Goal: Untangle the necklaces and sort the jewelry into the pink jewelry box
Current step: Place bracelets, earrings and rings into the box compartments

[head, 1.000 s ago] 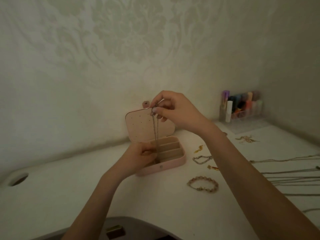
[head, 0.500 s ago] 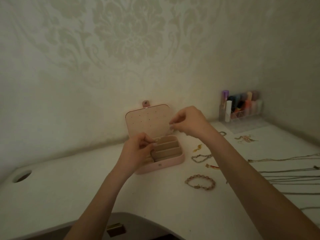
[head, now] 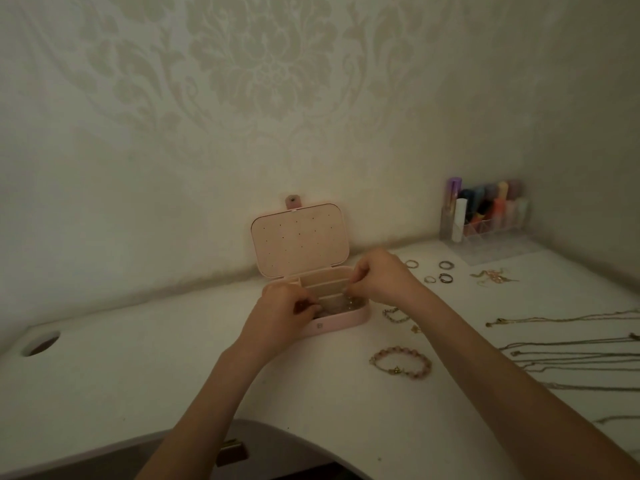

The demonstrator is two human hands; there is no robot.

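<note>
**Jewelry box with both hands working at its front compartment**

Jewelry box (head: 341,320), pink, stands open on the white desk (head: 145,375) near the patterned wall, its lid (head: 299,239) upright with rows of small holes in the inner face and a snap tab at the top edge. Dividers split the tray into long slots. The front left part of the tray is hidden behind the left hand (head: 282,315). A thin chain (head: 349,303) shows only as a few glints in the front slot; its full run cannot be traced in the dim, soft picture.

Left hand: fingers curled at the front slot, apparently pinching the chain, though the contact is hard to make out. Right hand (head: 377,277): fingertips pinched together above the right end of the tray, seemingly on the same chain.

To the right of the box lie 4 rings (head: 445,278), a small bracelet (head: 394,315), a pink beaded bracelet (head: 401,366) and a gold tangle (head: 493,276). Several necklaces (head: 571,355) are laid out in lines and cut off by the right edge. A clear organizer (head: 485,216) of cosmetics stands in the corner.

Compared with 1 second ago, the chain no longer hangs stretched between a raised right hand and the left; both hands have dropped to tray level.
</note>
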